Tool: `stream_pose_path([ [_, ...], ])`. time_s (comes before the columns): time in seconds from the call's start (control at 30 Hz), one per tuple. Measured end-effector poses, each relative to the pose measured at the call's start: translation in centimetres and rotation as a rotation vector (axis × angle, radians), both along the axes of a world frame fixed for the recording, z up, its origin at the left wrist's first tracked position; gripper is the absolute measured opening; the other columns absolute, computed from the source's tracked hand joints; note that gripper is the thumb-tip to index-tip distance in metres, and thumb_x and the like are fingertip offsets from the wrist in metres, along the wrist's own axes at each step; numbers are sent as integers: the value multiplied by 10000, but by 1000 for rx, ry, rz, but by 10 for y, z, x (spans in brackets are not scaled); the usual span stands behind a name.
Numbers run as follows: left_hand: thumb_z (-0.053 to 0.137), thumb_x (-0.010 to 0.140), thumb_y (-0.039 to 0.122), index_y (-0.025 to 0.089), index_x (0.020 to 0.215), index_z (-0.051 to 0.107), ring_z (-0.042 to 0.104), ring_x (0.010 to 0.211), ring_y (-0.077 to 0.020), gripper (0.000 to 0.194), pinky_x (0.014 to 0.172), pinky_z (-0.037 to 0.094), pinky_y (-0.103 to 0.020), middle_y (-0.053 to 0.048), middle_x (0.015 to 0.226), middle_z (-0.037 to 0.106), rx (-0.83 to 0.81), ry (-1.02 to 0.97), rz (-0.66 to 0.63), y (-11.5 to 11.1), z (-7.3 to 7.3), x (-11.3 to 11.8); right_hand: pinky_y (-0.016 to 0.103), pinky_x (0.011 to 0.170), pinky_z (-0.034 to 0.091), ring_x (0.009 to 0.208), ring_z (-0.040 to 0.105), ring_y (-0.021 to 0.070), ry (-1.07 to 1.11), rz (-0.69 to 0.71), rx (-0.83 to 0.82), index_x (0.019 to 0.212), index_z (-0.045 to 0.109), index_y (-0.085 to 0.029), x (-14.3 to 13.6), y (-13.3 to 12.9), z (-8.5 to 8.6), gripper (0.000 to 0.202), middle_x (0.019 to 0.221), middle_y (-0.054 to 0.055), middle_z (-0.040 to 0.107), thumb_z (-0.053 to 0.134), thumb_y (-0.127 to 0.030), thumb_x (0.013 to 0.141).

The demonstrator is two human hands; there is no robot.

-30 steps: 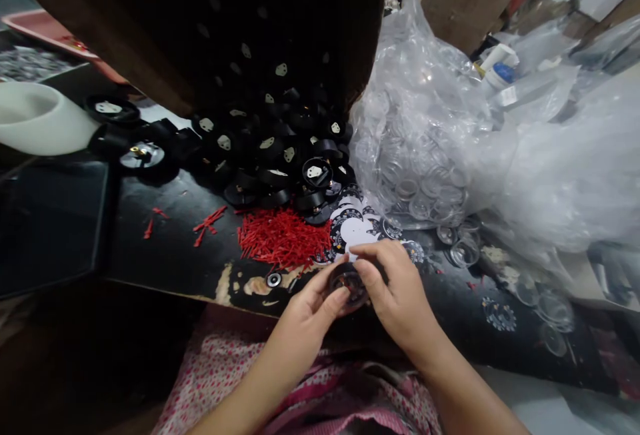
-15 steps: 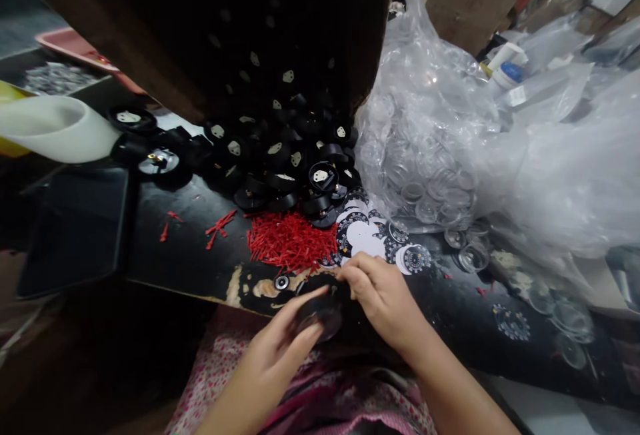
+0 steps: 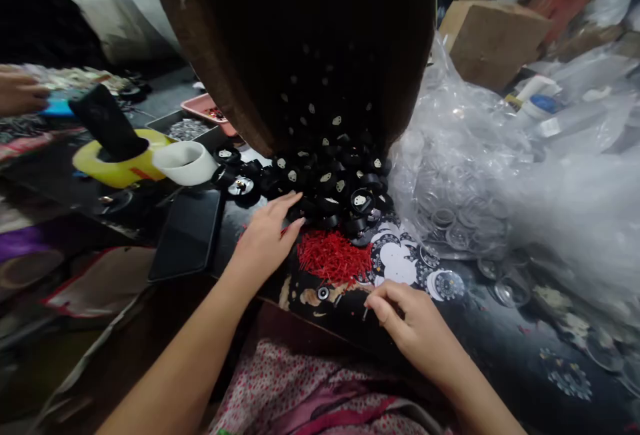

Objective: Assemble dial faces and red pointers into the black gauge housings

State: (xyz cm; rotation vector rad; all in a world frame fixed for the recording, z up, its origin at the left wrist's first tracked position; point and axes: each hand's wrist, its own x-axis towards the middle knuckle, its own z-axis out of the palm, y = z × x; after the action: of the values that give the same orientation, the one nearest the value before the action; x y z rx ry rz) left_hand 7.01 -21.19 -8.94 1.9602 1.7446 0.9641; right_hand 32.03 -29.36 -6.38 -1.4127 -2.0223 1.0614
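Observation:
My left hand (image 3: 267,238) reaches to the near edge of a heap of black round cases (image 3: 363,200), several with pale inserts. Its fingers are stretched and apart, close to or touching a case; nothing shows in its grasp. Low over the table's front part, my right hand (image 3: 407,318) is closed, thumb against forefinger, on a thin metal rod (image 3: 365,314) whose tip points down; the rest is hidden. Between the hands lie a pile of small red plastic pieces (image 3: 330,258) and a small round metal piece (image 3: 323,293). Printed dial discs (image 3: 447,285) overlap beyond my right hand.
A large dark open container (image 3: 200,55) rises behind the heap. Clear plastic bags (image 3: 450,175) with transparent rings stand to the right. At left are a phone-like black slab (image 3: 187,234), a white roll (image 3: 185,163) and yellow tape (image 3: 107,162). Another person's hand (image 3: 23,92) shows far left.
My left hand has let go of the black round case it held and moved forward-left to the heap. My right hand stays near the front edge. The view has turned left.

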Motion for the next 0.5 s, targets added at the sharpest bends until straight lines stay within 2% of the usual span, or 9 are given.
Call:
stream_pose_path([
  [0.1, 635, 826, 274, 195, 1202, 644, 552, 1244, -334, 385, 1108, 352, -467, -120, 1268, 665, -13, 2, -40, 36, -7, 3, 268, 638, 407, 668, 568, 152, 3, -31, -47, 774, 627, -196, 7, -5, -4, 268, 714, 3, 637, 468, -299, 964],
  [0.2, 660, 806, 297, 168, 1188, 633, 568, 1211, -353, 404, 1076, 383, -485, -148, 1217, 672, -19, -25, 22, 36, -14, 0, 263, 636, 410, 665, 579, 148, 27, -27, -62, 779, 630, -199, 8, -7, -9, 239, 712, -5, 643, 488, -277, 954],
  [0.3, 633, 844, 354, 177, 1230, 591, 584, 1204, -330, 427, 1062, 408, -486, -145, 1259, 646, -4, -78, 145, 12, -7, 0, 265, 638, 417, 673, 590, 149, 44, -7, -64, 766, 627, -199, 4, -4, -11, 234, 723, -3, 652, 497, -263, 950],
  [0.37, 621, 864, 385, 205, 1278, 550, 606, 1191, -293, 457, 1044, 443, -452, -124, 1301, 631, -6, -251, 220, -12, 2, 9, 272, 635, 429, 667, 586, 153, 57, -29, -55, 838, 649, -200, 1, 1, -9, 199, 730, 0, 650, 500, -269, 951],
  [0.4, 647, 851, 386, 224, 1271, 557, 624, 1171, -276, 459, 1026, 466, -424, -105, 1295, 643, -38, -415, 224, -24, 6, 16, 278, 637, 439, 662, 579, 153, 64, -50, -33, 940, 663, -203, -1, 4, -8, 164, 755, 4, 652, 515, -274, 944],
  [0.43, 687, 824, 380, 242, 1229, 590, 646, 1138, -266, 438, 996, 495, -399, -82, 1248, 675, -119, -585, 173, -36, 10, 26, 287, 649, 452, 667, 572, 155, 73, -70, 6, 1073, 654, -207, -2, 6, -6, 194, 800, 12, 657, 536, -272, 933],
  [0.5, 735, 788, 363, 255, 1108, 677, 686, 1053, -268, 342, 930, 539, -384, -55, 1119, 735, -361, -811, -8, -58, 13, 46, 311, 693, 471, 705, 565, 160, 97, -89, 109, 1265, 585, -216, -4, 11, -2, 363, 907, 38, 660, 576, -246, 903],
])
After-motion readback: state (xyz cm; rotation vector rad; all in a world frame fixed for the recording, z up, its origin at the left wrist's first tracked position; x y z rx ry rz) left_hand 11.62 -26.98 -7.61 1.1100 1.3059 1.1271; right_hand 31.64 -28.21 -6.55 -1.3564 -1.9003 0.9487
